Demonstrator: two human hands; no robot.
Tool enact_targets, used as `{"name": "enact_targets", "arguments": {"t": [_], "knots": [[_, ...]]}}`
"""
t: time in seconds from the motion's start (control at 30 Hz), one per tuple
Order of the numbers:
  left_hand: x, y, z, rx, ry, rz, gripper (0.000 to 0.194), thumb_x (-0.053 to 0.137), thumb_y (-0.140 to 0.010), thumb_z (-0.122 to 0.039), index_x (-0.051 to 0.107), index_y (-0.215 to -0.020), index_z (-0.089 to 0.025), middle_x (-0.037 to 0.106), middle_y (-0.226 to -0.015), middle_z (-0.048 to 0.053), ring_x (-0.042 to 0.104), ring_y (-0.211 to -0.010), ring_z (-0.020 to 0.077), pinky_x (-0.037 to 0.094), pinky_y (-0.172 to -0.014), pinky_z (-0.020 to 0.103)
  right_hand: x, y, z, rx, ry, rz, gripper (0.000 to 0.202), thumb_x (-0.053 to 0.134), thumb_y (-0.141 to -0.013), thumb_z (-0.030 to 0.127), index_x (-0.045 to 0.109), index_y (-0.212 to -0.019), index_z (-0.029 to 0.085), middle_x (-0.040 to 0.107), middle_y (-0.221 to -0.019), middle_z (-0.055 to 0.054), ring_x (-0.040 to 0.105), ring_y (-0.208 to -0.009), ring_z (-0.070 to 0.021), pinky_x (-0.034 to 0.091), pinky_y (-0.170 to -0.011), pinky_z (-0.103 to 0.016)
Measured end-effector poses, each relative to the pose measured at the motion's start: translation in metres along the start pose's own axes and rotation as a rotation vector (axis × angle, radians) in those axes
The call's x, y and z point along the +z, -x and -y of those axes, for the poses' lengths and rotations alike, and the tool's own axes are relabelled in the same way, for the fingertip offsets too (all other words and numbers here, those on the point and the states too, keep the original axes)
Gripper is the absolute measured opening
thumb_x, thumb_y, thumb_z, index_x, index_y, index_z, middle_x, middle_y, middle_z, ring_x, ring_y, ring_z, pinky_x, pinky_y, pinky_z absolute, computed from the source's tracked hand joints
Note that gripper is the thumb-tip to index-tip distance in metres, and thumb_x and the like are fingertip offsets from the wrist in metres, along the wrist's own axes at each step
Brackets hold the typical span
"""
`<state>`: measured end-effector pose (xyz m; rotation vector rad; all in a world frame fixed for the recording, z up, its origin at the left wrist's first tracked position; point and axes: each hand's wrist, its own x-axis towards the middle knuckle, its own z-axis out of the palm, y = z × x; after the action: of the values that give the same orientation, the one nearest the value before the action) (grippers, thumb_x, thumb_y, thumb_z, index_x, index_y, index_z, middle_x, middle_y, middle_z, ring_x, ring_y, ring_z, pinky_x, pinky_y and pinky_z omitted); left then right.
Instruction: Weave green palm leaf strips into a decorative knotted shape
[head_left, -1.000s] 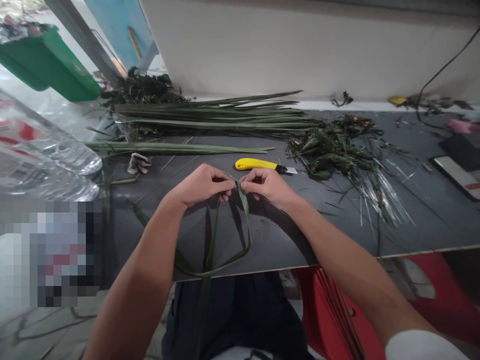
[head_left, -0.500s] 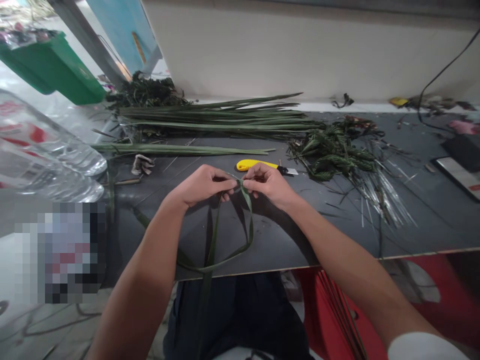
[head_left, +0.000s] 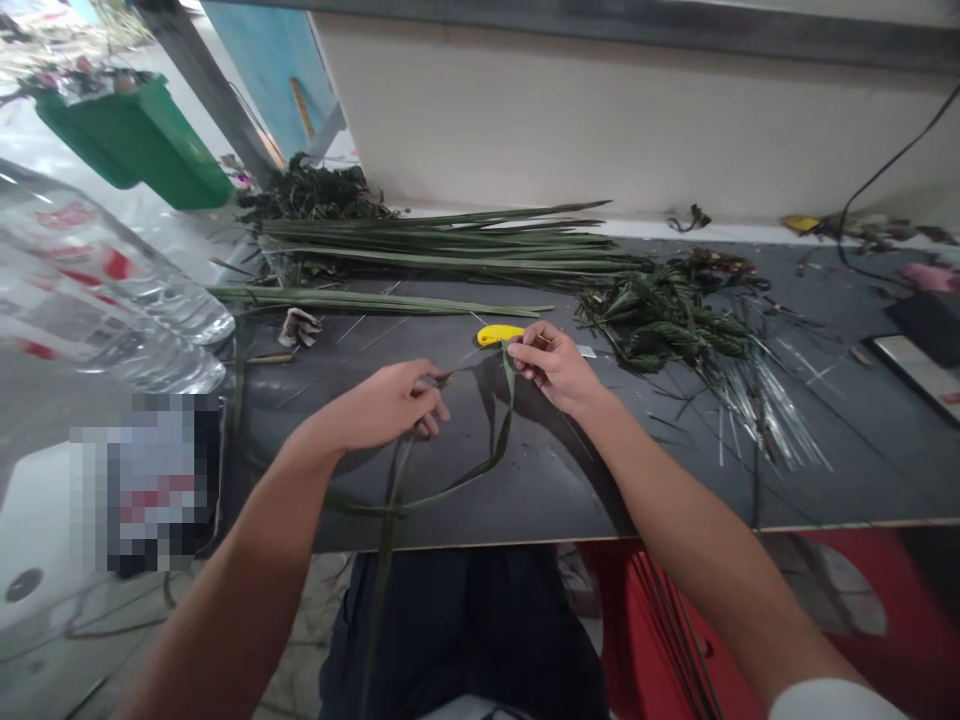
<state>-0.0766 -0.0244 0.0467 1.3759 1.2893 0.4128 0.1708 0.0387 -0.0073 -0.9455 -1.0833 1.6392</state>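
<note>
Green strip (head_left: 511,385) is pinched in your R hand (head_left: 517,350); your L hand (head_left: 401,402), half-curled, loosely grips a strand (head_left: 445,380). Looks part-done: folded pcs (head_left: 697,322) piled R, plain leaves (head_left: 465,240) unworked at back.

1. Table (head_left: 540,490) was dim; top left brighter.
2. Soft shadow fell beside right forearm (head_left: 660,490).
3. Water bottles (head_left: 187,300) threw glare.
4. Left hand (head_left: 397,398) looked slightly blurred.
5. Edges were stretched, lower-left patch (head_left: 154,480) pixelated.
</note>
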Motion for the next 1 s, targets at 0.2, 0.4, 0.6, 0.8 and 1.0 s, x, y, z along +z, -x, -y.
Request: {"name": "enact_targets", "arguments": {"t": [0.2,0.4,0.6,0.8,1.0], "knots": [[-0.019,0.045,0.014,-0.037,0.012,-0.148,0.037,0.079,-0.076,-0.039,0.068,-0.107,-0.021,0.077,-0.076,0.005,0.074,-0.068,0.0223,0.058,-0.068,0.031,-0.001,-0.001,0.003,-0.005,-0.038,-0.018,0.048,0.091,-0.056,0.032,0.046,-0.068,0.022,0.055,-0.064,0.007,0.047,-0.055,-0.0068,0.032,-0.047,-0.022],[-0.015,0.047,0.017,-0.034,0.065,-0.203,0.03,0.084,-0.073,-0.043,0.064,-0.075,-0.02,0.076,-0.07,0.006,0.074,-0.067,0.023,0.059,-0.067,0.033,0.003,0.0,-0.001,-0.002,-0.052,0.001,0.051,0.092,-0.057,0.034,0.044,-0.07,0.022,0.057,-0.069,0.006,0.048,-0.056,-0.0067,0.034,-0.048,-0.021],[0.008,0.008,-0.003,0.165,0.149,-0.164,0.04,0.079,-0.081,-0.044,0.05,-0.072,-0.019,0.079,-0.093,0.012,0.076,-0.077,0.0221,0.058,-0.074,0.035,0.01,0.003,-0.008,-0.007,-0.054,-0.032,0.054,0.094,-0.055,0.035,0.043,-0.069,0.022,0.059,-0.07,0.005,0.051,-0.057,-0.0075,0.035,-0.047,-0.021],[0.017,-0.049,-0.013,0.34,0.269,-0.279,0.037,0.087,-0.071,-0.042,0.061,-0.07,-0.015,0.07,-0.066,0.003,0.065,-0.064,0.0135,0.05,-0.066,0.027,0.017,0.005,-0.009,-0.044,-0.074,-0.076,0.055,0.094,-0.054,0.035,0.042,-0.068,0.021,0.06,-0.07,0.006,0.051,-0.056,-0.0066,0.037,-0.048,-0.02],[0.025,-0.082,-0.007,0.314,0.473,-0.473,0.04,0.091,-0.06,-0.039,0.063,-0.071,-0.013,0.065,-0.059,0.001,0.058,-0.053,0.0096,0.05,-0.059,0.025,0.016,0.0,-0.01,-0.063,-0.083,-0.157,0.056,0.093,-0.052,0.036,0.041,-0.066,0.021,0.065,-0.076,0.002,0.051,-0.055,-0.0065,0.037,-0.046,-0.02]]}}
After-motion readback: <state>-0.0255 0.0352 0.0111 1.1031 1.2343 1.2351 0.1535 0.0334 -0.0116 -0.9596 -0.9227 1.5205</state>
